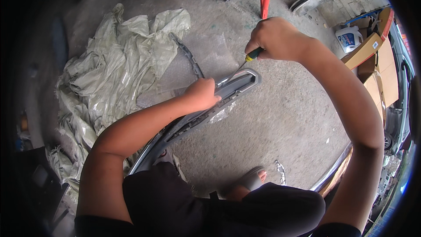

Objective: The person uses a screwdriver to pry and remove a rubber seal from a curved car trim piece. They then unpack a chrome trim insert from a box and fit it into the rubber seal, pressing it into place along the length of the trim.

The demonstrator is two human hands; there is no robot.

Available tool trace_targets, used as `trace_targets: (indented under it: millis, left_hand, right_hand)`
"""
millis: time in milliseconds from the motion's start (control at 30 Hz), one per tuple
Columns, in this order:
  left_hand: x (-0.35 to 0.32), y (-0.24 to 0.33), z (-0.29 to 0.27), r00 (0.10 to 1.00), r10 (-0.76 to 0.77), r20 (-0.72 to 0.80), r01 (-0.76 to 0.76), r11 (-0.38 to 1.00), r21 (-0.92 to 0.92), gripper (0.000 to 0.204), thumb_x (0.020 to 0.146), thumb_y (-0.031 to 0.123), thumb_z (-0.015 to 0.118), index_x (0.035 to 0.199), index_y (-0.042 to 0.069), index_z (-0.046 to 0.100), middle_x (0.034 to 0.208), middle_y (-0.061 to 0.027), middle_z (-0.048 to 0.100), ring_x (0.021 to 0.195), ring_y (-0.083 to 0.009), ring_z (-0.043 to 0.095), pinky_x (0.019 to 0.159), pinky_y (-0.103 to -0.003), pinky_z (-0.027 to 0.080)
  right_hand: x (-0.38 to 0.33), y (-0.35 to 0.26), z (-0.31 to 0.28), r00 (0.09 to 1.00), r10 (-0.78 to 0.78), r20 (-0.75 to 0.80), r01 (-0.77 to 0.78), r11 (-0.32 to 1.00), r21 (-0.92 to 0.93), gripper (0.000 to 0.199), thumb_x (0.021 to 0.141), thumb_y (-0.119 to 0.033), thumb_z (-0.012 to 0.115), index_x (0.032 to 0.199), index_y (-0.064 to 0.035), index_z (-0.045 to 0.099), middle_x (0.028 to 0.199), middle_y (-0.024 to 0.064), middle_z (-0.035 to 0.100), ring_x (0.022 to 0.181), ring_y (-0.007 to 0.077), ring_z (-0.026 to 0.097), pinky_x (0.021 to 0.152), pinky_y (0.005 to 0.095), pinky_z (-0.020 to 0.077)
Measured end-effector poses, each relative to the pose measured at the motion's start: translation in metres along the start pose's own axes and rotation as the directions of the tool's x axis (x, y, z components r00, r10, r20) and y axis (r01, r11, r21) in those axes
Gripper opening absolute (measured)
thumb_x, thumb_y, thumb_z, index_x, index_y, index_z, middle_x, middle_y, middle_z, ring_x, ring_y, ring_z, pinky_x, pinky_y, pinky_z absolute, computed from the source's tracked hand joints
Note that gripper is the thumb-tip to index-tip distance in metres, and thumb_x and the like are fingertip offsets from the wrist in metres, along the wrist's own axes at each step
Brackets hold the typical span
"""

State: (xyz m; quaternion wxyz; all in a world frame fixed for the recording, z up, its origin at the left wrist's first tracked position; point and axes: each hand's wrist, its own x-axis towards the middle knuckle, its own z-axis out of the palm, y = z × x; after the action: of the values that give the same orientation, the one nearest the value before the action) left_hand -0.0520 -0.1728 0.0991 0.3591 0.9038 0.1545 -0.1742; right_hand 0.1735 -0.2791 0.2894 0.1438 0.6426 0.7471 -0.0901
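A long curved plastic trim piece with a chrome edge, looking like a car grille frame, slants from my lap toward the upper right. My left hand is closed around its middle, thumb toward the far end. In my right hand, closed in a fist, is a screwdriver with a dark green and yellow handle. Its thin shaft points down and left to the trim's chrome edge near the far end; whether the tip touches cannot be made out. Another thin dark strip lies beyond my left hand.
Crumpled pale woven sheeting covers the floor at left, beside clear bubble wrap. Red cable ends lie at the top. Cardboard boxes and a white jug stand at right. My sandalled foot rests below.
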Motion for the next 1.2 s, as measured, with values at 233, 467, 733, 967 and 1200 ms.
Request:
trace_targets:
  millis: [233, 467, 733, 967, 1200]
  left_hand:
    - [0.006, -0.012, 0.000, 1.000, -0.011, -0.021, 0.011, 1.000, -0.008, 0.043, 0.089, 0.030, 0.083, 0.107, -0.006, 0.067, 0.108, -0.0275, 0.073, 0.105, -0.0442, 0.072, 0.091, -0.049, 0.058]
    - [0.011, -0.023, 0.011, 0.999, 0.020, 0.038, -0.019, 0.999, -0.026, 0.057, 0.087, 0.040, 0.085, 0.111, -0.009, 0.064, 0.113, -0.0309, 0.071, 0.109, -0.0456, 0.070, 0.093, -0.050, 0.056]
    - [0.018, -0.032, 0.012, 0.996, 0.031, 0.086, -0.027, 0.998, -0.049, 0.062, 0.086, 0.041, 0.085, 0.114, -0.011, 0.065, 0.114, -0.0331, 0.070, 0.111, -0.0461, 0.070, 0.095, -0.049, 0.055]
    - [0.023, -0.031, -0.005, 0.993, -0.023, 0.112, 0.023, 1.000, 0.003, 0.066, 0.087, 0.046, 0.084, 0.113, -0.012, 0.066, 0.115, -0.0343, 0.070, 0.111, -0.0465, 0.070, 0.095, -0.049, 0.055]
    - [0.005, -0.014, 0.008, 1.000, 0.010, 0.002, -0.010, 0.999, 0.032, 0.061, 0.090, 0.042, 0.082, 0.114, -0.011, 0.065, 0.112, -0.0322, 0.071, 0.106, -0.0472, 0.071, 0.094, -0.050, 0.057]
  right_hand:
    - [-0.026, -0.058, 0.009, 0.965, 0.228, 0.134, -0.213, 0.970, -0.117, 0.025, 0.090, -0.018, 0.075, 0.114, -0.0233, 0.081, 0.094, 0.0038, 0.076, 0.091, 0.0266, 0.076, 0.073, 0.0394, 0.0607]
    - [-0.086, -0.127, 0.060, 0.932, 0.251, -0.261, -0.298, 0.942, -0.158, 0.039, 0.089, -0.015, 0.069, 0.126, -0.0184, 0.077, 0.080, 0.0009, 0.060, 0.067, 0.0165, 0.064, 0.051, 0.0318, 0.0528]
    - [-0.109, -0.157, 0.100, 0.871, 0.307, -0.383, -0.390, 0.907, -0.160, 0.044, 0.084, -0.016, 0.071, 0.127, -0.0187, 0.077, 0.079, 0.0002, 0.055, 0.060, 0.0147, 0.057, 0.048, 0.0299, 0.0481]
    - [-0.103, -0.145, 0.098, 0.871, 0.296, -0.392, -0.372, 0.919, -0.134, 0.036, 0.090, -0.016, 0.071, 0.126, -0.0205, 0.077, 0.075, 0.0001, 0.055, 0.059, 0.0137, 0.058, 0.048, 0.0301, 0.0471]
    - [-0.041, -0.028, 0.028, 0.983, -0.083, -0.163, 0.056, 0.986, -0.160, 0.022, 0.086, -0.023, 0.080, 0.108, -0.0235, 0.083, 0.085, 0.0007, 0.074, 0.082, 0.0235, 0.073, 0.070, 0.0381, 0.0570]
